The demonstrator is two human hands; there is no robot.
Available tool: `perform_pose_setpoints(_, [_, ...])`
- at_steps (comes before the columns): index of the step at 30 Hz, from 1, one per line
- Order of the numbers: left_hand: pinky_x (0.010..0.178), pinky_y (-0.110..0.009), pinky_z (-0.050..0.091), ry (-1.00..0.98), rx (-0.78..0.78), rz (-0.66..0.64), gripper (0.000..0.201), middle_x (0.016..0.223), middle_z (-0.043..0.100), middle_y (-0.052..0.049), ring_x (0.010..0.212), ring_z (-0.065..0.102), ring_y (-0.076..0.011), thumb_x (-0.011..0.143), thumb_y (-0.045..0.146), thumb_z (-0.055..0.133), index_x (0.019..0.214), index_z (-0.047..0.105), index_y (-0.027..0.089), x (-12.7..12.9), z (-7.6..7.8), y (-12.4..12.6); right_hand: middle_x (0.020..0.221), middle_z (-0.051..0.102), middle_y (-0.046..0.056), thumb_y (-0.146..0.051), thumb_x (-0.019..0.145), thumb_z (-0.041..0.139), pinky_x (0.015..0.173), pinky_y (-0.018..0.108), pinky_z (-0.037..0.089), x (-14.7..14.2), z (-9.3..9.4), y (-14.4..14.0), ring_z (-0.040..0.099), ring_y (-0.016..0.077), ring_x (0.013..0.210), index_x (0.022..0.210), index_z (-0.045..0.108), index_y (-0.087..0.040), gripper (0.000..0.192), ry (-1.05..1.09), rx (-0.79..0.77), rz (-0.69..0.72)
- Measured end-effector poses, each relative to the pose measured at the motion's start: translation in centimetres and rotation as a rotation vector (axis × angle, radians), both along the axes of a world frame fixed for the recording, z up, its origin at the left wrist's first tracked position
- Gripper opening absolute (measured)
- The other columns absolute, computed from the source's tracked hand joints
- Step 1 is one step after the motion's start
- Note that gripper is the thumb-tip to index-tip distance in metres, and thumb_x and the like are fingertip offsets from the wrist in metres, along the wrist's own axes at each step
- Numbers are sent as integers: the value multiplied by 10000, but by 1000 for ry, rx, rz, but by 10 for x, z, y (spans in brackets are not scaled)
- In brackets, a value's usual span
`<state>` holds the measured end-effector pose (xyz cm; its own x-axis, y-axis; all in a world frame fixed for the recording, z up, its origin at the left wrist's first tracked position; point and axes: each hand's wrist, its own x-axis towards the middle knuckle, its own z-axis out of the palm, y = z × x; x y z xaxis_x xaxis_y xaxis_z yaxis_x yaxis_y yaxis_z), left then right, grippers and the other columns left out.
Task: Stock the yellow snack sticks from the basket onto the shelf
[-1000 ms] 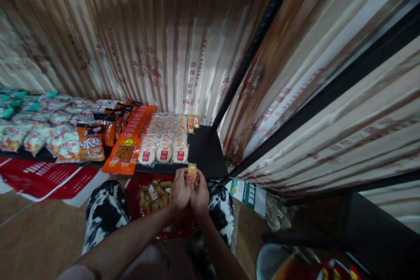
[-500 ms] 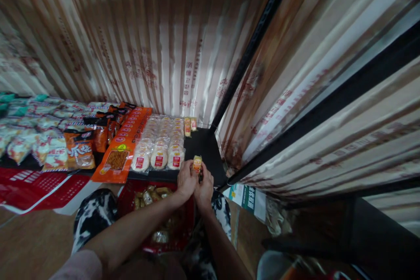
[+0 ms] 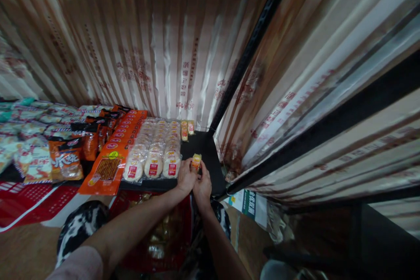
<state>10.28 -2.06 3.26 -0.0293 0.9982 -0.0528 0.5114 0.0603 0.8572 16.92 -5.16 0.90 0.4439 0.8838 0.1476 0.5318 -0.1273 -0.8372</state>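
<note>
Both hands meet over the front edge of the black shelf [image 3: 203, 151], left hand [image 3: 185, 178] & right hand [image 3: 203, 186] closed together on one small yellow snack pack [image 3: 196, 161], held upright w/ fingers pinching its lower part. Pack sits just right of the rows of round cakes [image 3: 154, 148], near the shelf's bare right end. Red basket [image 3: 157, 232] w/ more packs below the arms; orange packets [image 3: 113, 157] further left.

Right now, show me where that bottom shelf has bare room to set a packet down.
Bare black shelf lies right of the round cake packets, between them and the corner post, in front of two small packets at the back. The left hand and right hand hold a small yellow packet over its front edge. Leftwards, packets crowd edge to edge.
</note>
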Motion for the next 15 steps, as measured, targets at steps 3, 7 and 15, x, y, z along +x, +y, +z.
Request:
perform_pose_setpoints(3, [946, -274, 412, 16, -24, -3, 344, 1104, 593, -116, 1039, 538, -180, 857, 183, 401, 1151, 566, 115, 4, 2, 8, 1150, 565, 137, -378, 793, 429, 670, 273, 489, 2, 1, 9, 614, 160, 729, 1316, 451, -134, 578, 63, 9, -4])
perform_pose_setpoints(7, [952, -295, 414, 28, -45, -22, 351, 1125, 600, -125, 1057, 545, -192, 879, 198, 378, 1163, 567, 112, 9, 7, 22, 1128, 571, 127, -381, 798, 439, 706, 268, 490, 4, -1, 23, 617, 170, 796, 1305, 470, -167, 551, 106, 54, -17])
perform_pose_setpoints(15, [959, -242, 411, 50, -42, -63, 305, 1139, 623, -86, 1058, 554, -150, 876, 162, 410, 1130, 580, 162, 21, 16, 56, 1197, 555, 118, -356, 753, 478, 703, 263, 489, 13, -24, 72, 613, 150, 774, 1297, 471, -191, 568, 206, 110, -79])
